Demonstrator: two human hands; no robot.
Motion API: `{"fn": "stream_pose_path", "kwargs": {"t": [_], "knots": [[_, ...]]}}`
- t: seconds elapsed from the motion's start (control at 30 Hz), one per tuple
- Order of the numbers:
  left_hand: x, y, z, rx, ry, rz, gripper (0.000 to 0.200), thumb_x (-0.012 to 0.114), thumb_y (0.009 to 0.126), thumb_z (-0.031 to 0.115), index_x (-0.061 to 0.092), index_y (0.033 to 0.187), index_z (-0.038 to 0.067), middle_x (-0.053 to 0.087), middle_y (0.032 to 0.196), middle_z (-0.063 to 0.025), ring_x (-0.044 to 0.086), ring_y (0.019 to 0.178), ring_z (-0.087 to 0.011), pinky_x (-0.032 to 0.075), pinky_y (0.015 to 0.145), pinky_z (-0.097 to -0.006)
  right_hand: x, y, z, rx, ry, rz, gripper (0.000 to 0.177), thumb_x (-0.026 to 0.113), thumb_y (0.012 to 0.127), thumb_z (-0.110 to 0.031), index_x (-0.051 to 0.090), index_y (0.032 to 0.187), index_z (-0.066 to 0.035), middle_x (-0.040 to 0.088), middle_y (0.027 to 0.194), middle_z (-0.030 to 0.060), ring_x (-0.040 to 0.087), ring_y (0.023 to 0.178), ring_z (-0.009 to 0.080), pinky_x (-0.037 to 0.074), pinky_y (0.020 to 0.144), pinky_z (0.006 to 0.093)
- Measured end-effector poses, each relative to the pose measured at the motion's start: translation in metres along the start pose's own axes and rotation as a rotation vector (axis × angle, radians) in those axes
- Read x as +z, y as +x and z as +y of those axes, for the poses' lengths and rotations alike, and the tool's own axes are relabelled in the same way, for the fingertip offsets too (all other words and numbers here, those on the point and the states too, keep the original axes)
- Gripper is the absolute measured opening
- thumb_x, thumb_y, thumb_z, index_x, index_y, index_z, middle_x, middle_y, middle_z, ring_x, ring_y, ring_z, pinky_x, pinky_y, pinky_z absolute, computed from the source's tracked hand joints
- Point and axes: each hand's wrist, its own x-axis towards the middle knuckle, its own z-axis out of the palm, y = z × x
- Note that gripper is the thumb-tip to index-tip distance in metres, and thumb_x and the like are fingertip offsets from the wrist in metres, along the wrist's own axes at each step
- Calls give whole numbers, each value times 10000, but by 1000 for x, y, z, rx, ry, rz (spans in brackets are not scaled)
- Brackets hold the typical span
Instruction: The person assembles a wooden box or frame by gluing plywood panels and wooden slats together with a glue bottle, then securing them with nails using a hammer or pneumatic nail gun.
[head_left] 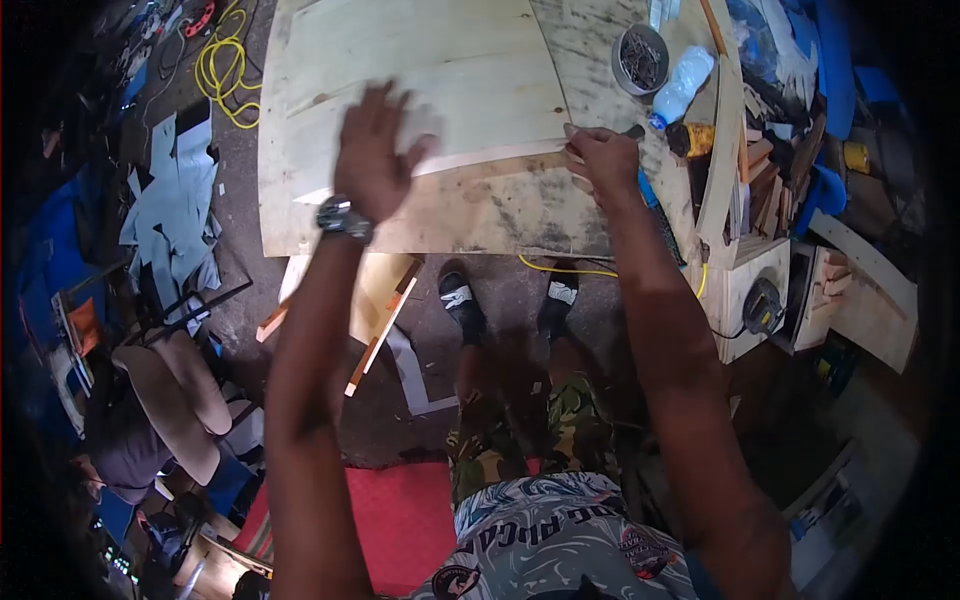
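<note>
- Left hand (372,150) spread open, empty, over the plywood sheet (440,70) on the workbench (480,215).
- Right hand (600,155) curled closed at the sheet's near corner (contents unclear).
- Risk: unclamped sheet skids under uneven pressure.

Shows a cluttered workshop floor (500,282). Far left: a yellow cable (222,70) coiled in loops, with grey-blue fabric scraps (170,215) nearer, just beside it. Near left: a tan padded chair (175,395) on a dark frame. Near centre: a red mat (400,520). Far right: a metal bowl of nails (641,58), a clear plastic bottle (684,85) lying just beside it, and stacked wood offcuts (765,185) nearer, to the right.
</note>
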Motion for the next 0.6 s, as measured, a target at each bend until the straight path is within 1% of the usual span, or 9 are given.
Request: {"fn": "stream_pose_path", "kwargs": {"t": [0.03, 0.1, 0.13, 0.23, 0.27, 0.37, 0.4, 0.5, 0.6], "knots": [[11, 9, 21, 61, 52, -81, 646, 576, 909, 417, 388, 1432, 87, 329, 1516, -144, 258, 1422, -340, 200, 1154, -514, 0, 0, -2, -8, -4, 9, 259, 767, 795, -220, 708, 838, 29, 663, 731, 56, 625, 613, 109, 505, 471, 237], [34, 22, 48, 131, 27, -163, 679, 446, 946, 504, 307, 1479, 107, 244, 1565, -109, 186, 1455, -310, 135, 1169, -526, 2, -1, -5, -36, -37, 11, 250, 761, 798, -221, 714, 822, 23, 673, 708, 68, 638, 626, 133, 516, 512, 267], [45, 25, 56, 145, 61, -212, 663, 408, 960, 508, 275, 1498, 143, 219, 1577, -92, 185, 1456, -303, 137, 1171, -518, 2, -2, -4, -48, -57, 12, 246, 758, 799, -221, 717, 815, 20, 678, 696, 74, 644, 633, 144, 521, 532, 281], [67, 27, 59, 141, 113, -279, 615, 394, 975, 479, 278, 1502, 185, 227, 1578, -73, 195, 1455, -294, 142, 1171, -515, 6, -3, 7, -319, -309, 125, 233, 746, 803, -214, 721, 814, 18, 690, 678, 104, 664, 663, 198, 535, 634, 333], [67, 26, 61, 136, 131, -262, 592, 395, 977, 461, 285, 1502, 210, 246, 1573, -59, 216, 1449, -295, 159, 1166, -515, 4, -10, 3, -320, -329, 85, 226, 718, 826, -197, 717, 901, 16, 714, 783, 137, 682, 764, 230, 529, 755, 355], [63, 30, 66, 129, 145, -280, 583, 395, 978, 453, 301, 1498, 207, 265, 1566, -66, 237, 1442, -302, 177, 1160, -518, -4, -9, 30, -346, 18, -36, 233, 686, 853, -165, 700, 1003, 13, 716, 891, 138, 680, 860, 210, 522, 777, 329], [62, 32, 69, 127, 149, -277, 581, 420, 972, 436, 313, 1495, 205, 268, 1565, -65, 244, 1440, -301, 188, 1156, -519, -7, -8, 35, -280, 123, -135, 264, 666, 859, -105, 666, 1092, 18, 693, 1022, 156, 662, 963, 202, 519, 833, 325], [63, 33, 74, 135, 167, -248, 587, 490, 953, 379, 337, 1483, 176, 303, 1548, -79, 281, 1424, -307, 211, 1150, -510, -15, -5, 40, -469, 180, -170, 277, 672, 833, -40, 654, 1099, 36, 670, 1081, 171, 655, 991, 205, 526, 863, 318], [66, 37, 78, 141, 194, -248, 606, 499, 945, 358, 339, 1471, 103, 330, 1530, -107, 299, 1414, -318, 219, 1148, -504, -14, 5, 47, -573, 176, -188, 317, 668, 801, 18, 646, 1117, 30, 655, 1107, 180, 648, 1024, 221, 526, 887, 300]]}}
